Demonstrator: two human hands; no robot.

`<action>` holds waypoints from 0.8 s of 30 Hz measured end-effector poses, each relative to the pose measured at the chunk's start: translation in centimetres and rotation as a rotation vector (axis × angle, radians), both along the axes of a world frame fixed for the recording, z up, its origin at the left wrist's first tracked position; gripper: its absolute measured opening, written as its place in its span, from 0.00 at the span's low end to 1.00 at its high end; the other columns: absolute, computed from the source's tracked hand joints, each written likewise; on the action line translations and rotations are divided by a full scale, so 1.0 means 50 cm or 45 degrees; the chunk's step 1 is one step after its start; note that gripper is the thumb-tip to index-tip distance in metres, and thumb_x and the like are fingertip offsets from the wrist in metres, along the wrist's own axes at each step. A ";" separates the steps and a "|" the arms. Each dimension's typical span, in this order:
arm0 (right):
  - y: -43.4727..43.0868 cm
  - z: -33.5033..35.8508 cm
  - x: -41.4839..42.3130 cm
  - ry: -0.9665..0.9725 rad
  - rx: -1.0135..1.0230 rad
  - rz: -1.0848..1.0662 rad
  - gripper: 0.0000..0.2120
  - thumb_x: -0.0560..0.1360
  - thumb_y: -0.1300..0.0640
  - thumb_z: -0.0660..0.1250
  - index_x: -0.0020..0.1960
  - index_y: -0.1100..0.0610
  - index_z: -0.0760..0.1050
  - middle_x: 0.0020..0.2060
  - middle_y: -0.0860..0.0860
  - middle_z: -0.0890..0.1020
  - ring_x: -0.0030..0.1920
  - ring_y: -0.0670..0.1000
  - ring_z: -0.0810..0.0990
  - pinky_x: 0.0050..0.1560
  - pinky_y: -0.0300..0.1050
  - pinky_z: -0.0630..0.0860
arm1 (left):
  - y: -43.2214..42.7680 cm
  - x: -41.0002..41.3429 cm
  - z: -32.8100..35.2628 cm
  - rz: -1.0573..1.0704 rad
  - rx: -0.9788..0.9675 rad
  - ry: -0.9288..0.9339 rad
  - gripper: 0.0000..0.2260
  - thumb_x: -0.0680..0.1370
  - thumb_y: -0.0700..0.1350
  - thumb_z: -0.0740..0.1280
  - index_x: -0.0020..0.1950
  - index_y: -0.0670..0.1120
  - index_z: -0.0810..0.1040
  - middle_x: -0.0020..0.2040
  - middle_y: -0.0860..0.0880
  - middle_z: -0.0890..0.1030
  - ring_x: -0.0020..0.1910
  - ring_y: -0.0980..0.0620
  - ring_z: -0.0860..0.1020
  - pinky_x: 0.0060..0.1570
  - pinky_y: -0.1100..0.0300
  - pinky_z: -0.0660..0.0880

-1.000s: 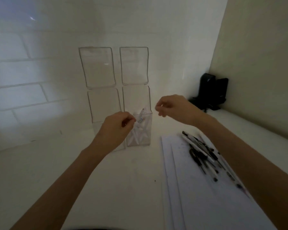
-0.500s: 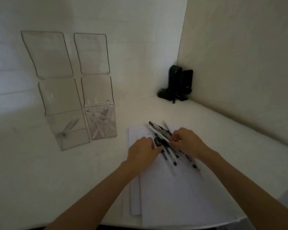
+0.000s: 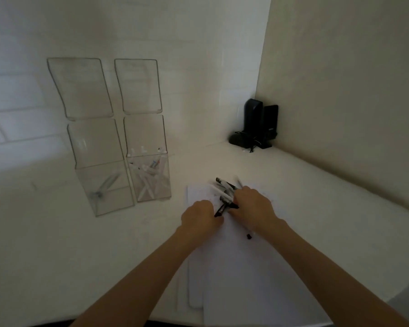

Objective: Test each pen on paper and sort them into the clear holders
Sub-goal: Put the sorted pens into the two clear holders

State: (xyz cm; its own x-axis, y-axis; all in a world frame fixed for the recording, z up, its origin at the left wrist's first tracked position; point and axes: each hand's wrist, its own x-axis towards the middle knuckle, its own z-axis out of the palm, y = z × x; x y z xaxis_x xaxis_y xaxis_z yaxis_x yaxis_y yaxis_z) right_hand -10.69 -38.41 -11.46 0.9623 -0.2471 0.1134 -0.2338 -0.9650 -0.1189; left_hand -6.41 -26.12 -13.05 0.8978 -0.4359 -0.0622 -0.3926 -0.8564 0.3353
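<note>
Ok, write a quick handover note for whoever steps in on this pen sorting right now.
Right hand seems to pinch a dark pen over the paper; left hand is at its other end, hold unclear.
Loose pen pile lies on the paper's far end.
Lower right holder has several pens, lower left holder about one.
To do: test this pen, sort it, then the pile.

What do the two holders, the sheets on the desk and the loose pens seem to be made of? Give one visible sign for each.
Holders: clear rigid plastic, perhaps acrylic, glossy; the brick lines of the wall show through them.
Sheets: white matte paper; thin, flat, overlapping edges.
Pens: probably plastic, with white barrels and black ends; too blurred to say more.
</note>
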 end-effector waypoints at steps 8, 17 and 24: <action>0.083 0.089 0.017 -0.383 0.521 0.098 0.06 0.77 0.54 0.64 0.48 0.57 0.71 0.37 0.51 0.76 0.36 0.50 0.75 0.33 0.41 0.70 | 0.128 0.038 0.099 -0.056 -0.255 0.169 0.17 0.80 0.45 0.57 0.33 0.43 0.68 0.28 0.48 0.72 0.24 0.56 0.75 0.26 0.63 0.69; 0.310 0.271 0.133 -0.913 1.330 0.576 0.10 0.76 0.62 0.63 0.54 0.54 0.64 0.41 0.58 0.83 0.39 0.54 0.82 0.39 0.51 0.78 | 0.419 0.126 0.313 0.309 -0.923 -0.771 0.10 0.79 0.46 0.60 0.54 0.40 0.71 0.48 0.41 0.77 0.38 0.47 0.78 0.39 0.56 0.74; 0.397 0.235 0.226 -0.655 1.266 0.484 0.09 0.76 0.64 0.62 0.55 0.60 0.65 0.46 0.62 0.80 0.37 0.54 0.79 0.24 0.31 0.70 | 0.440 0.195 0.238 0.391 -0.726 -0.555 0.10 0.75 0.42 0.68 0.53 0.40 0.73 0.46 0.42 0.79 0.40 0.50 0.73 0.35 0.65 0.63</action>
State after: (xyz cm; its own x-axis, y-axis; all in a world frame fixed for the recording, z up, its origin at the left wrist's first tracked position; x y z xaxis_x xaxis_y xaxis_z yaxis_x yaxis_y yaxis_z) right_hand 0.60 -18.57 0.31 0.8905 -0.1534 0.4283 0.3429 -0.3925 -0.8534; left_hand 3.35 -4.14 -1.15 0.8755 -0.0224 0.4828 -0.3630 -0.6900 0.6262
